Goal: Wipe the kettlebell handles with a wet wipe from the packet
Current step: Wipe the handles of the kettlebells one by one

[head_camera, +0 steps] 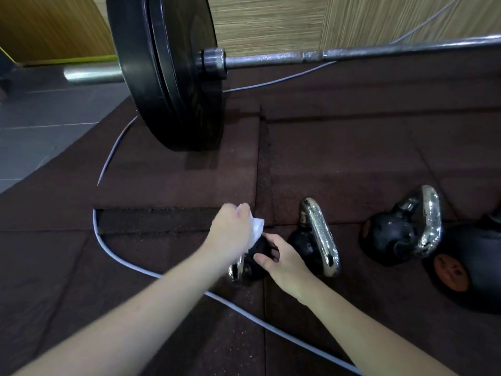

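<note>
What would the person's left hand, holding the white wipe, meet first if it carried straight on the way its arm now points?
Probably the big black barbell plate. The left hand, closed on the white wet wipe, points up and right across bare dark rubber floor mat. Depth is unclear; it might pass the plate's right.

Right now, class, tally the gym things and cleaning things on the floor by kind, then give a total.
Kettlebells: 3
Barbell: 1
Ball: 1
Wipe: 1, in the left hand
Cable: 1
Total: 7
</note>
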The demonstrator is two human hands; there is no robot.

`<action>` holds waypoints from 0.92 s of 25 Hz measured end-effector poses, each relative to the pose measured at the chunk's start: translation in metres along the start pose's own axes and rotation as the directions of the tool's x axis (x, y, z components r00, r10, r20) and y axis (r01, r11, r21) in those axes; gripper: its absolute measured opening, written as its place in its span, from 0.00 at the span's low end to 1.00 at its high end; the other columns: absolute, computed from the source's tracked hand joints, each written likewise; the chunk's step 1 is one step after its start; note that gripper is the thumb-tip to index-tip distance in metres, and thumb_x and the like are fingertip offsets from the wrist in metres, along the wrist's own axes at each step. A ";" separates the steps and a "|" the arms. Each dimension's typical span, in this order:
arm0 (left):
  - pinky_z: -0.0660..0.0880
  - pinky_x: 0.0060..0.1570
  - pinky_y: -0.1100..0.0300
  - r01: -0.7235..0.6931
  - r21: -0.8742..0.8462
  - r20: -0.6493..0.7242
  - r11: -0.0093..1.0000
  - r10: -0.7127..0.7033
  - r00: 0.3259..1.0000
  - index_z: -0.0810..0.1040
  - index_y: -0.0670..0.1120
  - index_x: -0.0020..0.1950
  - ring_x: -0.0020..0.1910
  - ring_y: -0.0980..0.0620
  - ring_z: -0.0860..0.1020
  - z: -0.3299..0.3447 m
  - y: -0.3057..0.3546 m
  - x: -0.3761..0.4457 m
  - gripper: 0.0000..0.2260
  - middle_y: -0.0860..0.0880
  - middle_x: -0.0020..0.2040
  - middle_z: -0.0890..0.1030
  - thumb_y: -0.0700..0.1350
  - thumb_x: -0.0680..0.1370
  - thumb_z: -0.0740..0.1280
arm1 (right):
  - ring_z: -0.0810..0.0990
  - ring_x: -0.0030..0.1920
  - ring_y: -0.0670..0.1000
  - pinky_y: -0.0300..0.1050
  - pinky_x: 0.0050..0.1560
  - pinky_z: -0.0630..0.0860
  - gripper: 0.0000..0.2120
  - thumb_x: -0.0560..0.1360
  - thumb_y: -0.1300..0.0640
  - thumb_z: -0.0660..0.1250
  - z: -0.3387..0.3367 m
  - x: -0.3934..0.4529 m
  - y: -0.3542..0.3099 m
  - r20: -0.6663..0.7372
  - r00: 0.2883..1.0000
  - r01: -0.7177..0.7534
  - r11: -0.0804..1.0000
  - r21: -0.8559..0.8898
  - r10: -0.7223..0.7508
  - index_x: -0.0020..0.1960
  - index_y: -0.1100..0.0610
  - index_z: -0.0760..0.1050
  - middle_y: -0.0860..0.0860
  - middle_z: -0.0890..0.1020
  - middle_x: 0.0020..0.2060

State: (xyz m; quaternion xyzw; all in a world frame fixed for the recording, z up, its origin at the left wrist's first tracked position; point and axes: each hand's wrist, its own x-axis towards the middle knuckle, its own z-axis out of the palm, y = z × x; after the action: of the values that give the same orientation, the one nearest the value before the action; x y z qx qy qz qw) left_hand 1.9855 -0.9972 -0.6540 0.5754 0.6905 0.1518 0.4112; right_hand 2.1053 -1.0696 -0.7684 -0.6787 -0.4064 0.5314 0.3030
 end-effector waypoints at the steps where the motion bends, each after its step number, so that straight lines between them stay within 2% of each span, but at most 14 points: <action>1: 0.70 0.48 0.56 0.072 -0.014 0.029 0.997 -0.072 0.997 0.76 0.37 0.60 0.53 0.39 0.80 -0.004 0.011 0.019 0.15 0.39 0.57 0.82 0.48 0.86 0.57 | 0.74 0.73 0.47 0.54 0.77 0.70 0.30 0.76 0.45 0.72 0.000 0.001 0.000 -0.001 1.000 -0.006 1.000 0.003 0.006 0.77 0.40 0.69 0.44 0.76 0.72; 3: 0.77 0.49 0.54 0.140 -0.097 0.112 0.985 -0.129 0.985 0.76 0.39 0.53 0.46 0.42 0.80 -0.010 0.021 0.036 0.13 0.42 0.48 0.81 0.47 0.84 0.58 | 0.72 0.75 0.48 0.55 0.78 0.69 0.30 0.78 0.46 0.71 0.001 0.002 0.000 0.008 1.000 -0.004 1.000 -0.002 0.004 0.78 0.41 0.67 0.45 0.74 0.74; 5: 0.74 0.41 0.57 0.025 -0.066 0.131 0.998 -0.017 0.991 0.70 0.45 0.42 0.36 0.50 0.73 -0.014 0.013 0.021 0.14 0.48 0.38 0.73 0.48 0.85 0.57 | 0.71 0.75 0.47 0.55 0.78 0.69 0.29 0.79 0.47 0.71 0.000 0.001 0.001 0.009 1.000 0.006 1.000 0.003 -0.006 0.78 0.41 0.67 0.45 0.74 0.74; 6: 0.70 0.40 0.58 -0.081 -0.029 0.109 0.996 0.084 0.990 0.70 0.47 0.43 0.36 0.52 0.72 -0.015 0.004 0.006 0.14 0.50 0.38 0.73 0.49 0.86 0.56 | 0.72 0.75 0.48 0.55 0.78 0.69 0.29 0.79 0.47 0.71 0.001 0.002 0.003 0.006 1.000 0.017 1.000 0.006 -0.017 0.78 0.41 0.67 0.45 0.74 0.74; 8: 0.71 0.46 0.66 -0.282 -0.049 0.090 0.958 0.285 0.954 0.74 0.54 0.56 0.43 0.59 0.77 -0.017 -0.018 -0.031 0.07 0.52 0.46 0.80 0.50 0.87 0.57 | 0.72 0.75 0.48 0.55 0.78 0.69 0.30 0.79 0.48 0.71 0.001 0.003 0.006 -0.001 1.000 0.024 1.000 -0.003 -0.024 0.78 0.42 0.67 0.45 0.74 0.75; 10: 0.70 0.52 0.77 -0.410 -0.105 0.079 0.906 0.418 0.905 0.71 0.62 0.65 0.52 0.67 0.78 -0.018 -0.046 -0.065 0.12 0.56 0.53 0.83 0.46 0.87 0.59 | 0.73 0.75 0.49 0.55 0.77 0.70 0.30 0.79 0.49 0.71 0.002 0.005 0.006 -0.006 1.000 0.019 1.000 -0.011 -0.019 0.78 0.41 0.67 0.45 0.74 0.75; 11: 0.69 0.58 0.77 -0.444 -0.115 0.070 0.889 0.453 0.889 0.69 0.63 0.70 0.57 0.69 0.78 -0.015 -0.060 -0.073 0.16 0.60 0.57 0.82 0.44 0.86 0.60 | 0.73 0.75 0.50 0.55 0.77 0.70 0.29 0.79 0.49 0.71 0.001 0.005 0.005 -0.006 1.000 0.018 1.000 -0.013 -0.018 0.78 0.41 0.67 0.46 0.74 0.75; 13: 0.73 0.66 0.64 -0.463 -0.073 0.018 0.883 0.465 0.885 0.63 0.58 0.80 0.64 0.61 0.77 -0.005 -0.082 -0.077 0.23 0.62 0.62 0.78 0.47 0.85 0.61 | 0.73 0.74 0.50 0.54 0.77 0.70 0.30 0.79 0.48 0.72 0.001 0.005 0.005 -0.012 1.000 0.024 1.000 -0.011 -0.024 0.78 0.42 0.67 0.47 0.74 0.75; 14: 0.74 0.66 0.59 -0.463 -0.032 -0.013 0.886 0.463 0.887 0.60 0.55 0.82 0.62 0.57 0.77 0.000 -0.086 -0.079 0.26 0.60 0.60 0.77 0.50 0.84 0.61 | 0.74 0.74 0.50 0.54 0.76 0.70 0.30 0.79 0.48 0.72 0.001 0.005 0.005 -0.016 0.999 0.028 1.000 -0.011 -0.028 0.78 0.42 0.68 0.47 0.74 0.75; 16: 0.72 0.62 0.62 -0.473 0.044 -0.075 0.880 0.475 0.877 0.56 0.50 0.83 0.56 0.56 0.75 0.009 -0.089 -0.081 0.28 0.56 0.54 0.72 0.51 0.84 0.59 | 0.74 0.74 0.51 0.54 0.76 0.71 0.30 0.78 0.48 0.72 0.002 0.004 0.005 -0.021 0.999 0.029 1.000 -0.011 -0.029 0.78 0.42 0.68 0.47 0.75 0.74; 18: 0.70 0.61 0.65 -0.473 0.088 -0.104 0.877 0.480 0.871 0.54 0.45 0.84 0.55 0.56 0.73 0.012 -0.082 -0.078 0.28 0.52 0.55 0.69 0.47 0.86 0.60 | 0.74 0.74 0.51 0.54 0.76 0.71 0.31 0.78 0.47 0.73 0.002 0.005 0.004 -0.022 0.999 0.031 1.000 0.002 -0.031 0.78 0.41 0.68 0.47 0.75 0.75; 20: 0.70 0.61 0.62 -0.421 0.130 -0.106 0.898 0.434 0.894 0.53 0.43 0.84 0.57 0.55 0.73 0.010 -0.065 -0.065 0.30 0.48 0.61 0.69 0.44 0.85 0.63 | 0.73 0.74 0.49 0.52 0.77 0.69 0.31 0.78 0.48 0.72 0.001 0.003 0.002 -0.023 0.999 0.029 1.000 0.008 -0.029 0.79 0.42 0.67 0.46 0.74 0.75; 22: 0.68 0.61 0.64 -0.351 0.173 -0.054 0.920 0.365 0.929 0.53 0.42 0.84 0.65 0.49 0.72 0.002 -0.037 -0.049 0.30 0.42 0.70 0.68 0.45 0.85 0.62 | 0.71 0.76 0.49 0.52 0.78 0.68 0.31 0.79 0.48 0.72 0.001 0.002 0.003 -0.020 0.999 0.038 0.999 0.002 -0.038 0.79 0.42 0.67 0.46 0.73 0.76; 23: 0.67 0.62 0.61 -0.299 0.191 0.000 0.935 0.304 0.953 0.53 0.42 0.84 0.69 0.44 0.71 0.001 -0.023 -0.035 0.29 0.39 0.74 0.66 0.46 0.86 0.62 | 0.71 0.76 0.49 0.52 0.78 0.68 0.30 0.79 0.47 0.72 0.001 0.000 0.002 -0.021 0.999 0.043 0.999 -0.003 -0.043 0.79 0.42 0.67 0.46 0.73 0.76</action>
State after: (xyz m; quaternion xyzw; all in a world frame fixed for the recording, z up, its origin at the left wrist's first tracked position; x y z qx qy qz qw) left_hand 1.9707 -1.0368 -0.6563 0.7083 0.6115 0.1555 0.3165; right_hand 2.1051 -1.0704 -0.7709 -0.6758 -0.4185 0.5169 0.3177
